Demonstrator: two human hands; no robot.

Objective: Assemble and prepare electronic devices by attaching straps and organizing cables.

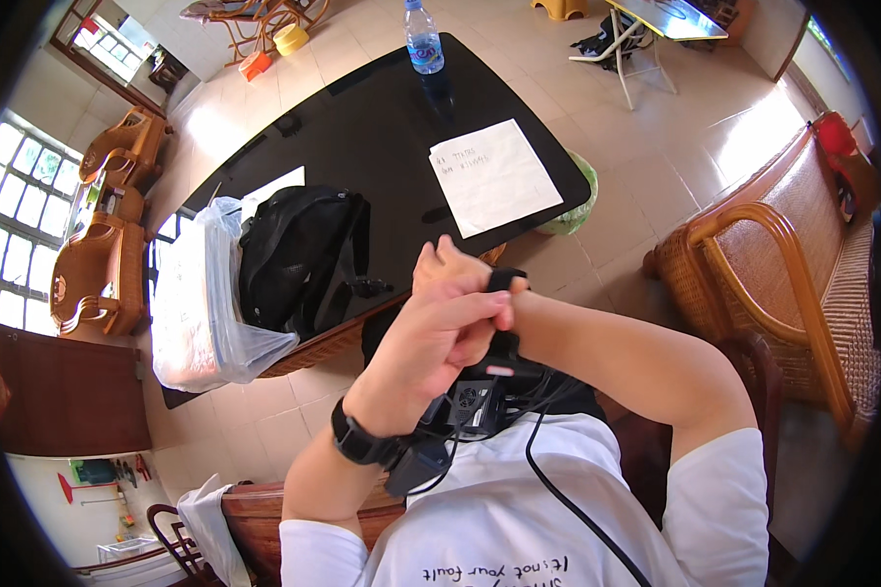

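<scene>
In front of my chest, my left hand (426, 338) has its fingers closed on the black wrist strap (504, 282) around my right wrist. Part of that strap and a dark piece beneath the wrist show below the fingertips. My right hand (447, 266) is partly covered by the left one; the fingers that show are stretched out and a little apart, holding nothing visible. On my left wrist sits another black strap (355, 436), with a dark box-shaped device (417, 466) beside it.
Ahead stands a black glossy table (382, 127) with a water bottle (424, 41), a white paper sheet (494, 176), a black bag (299, 254) and a white plastic bag (201, 303). Black cables (538, 460) and a small device with a fan (472, 403) lie at my waist. A wicker chair (754, 264) is right.
</scene>
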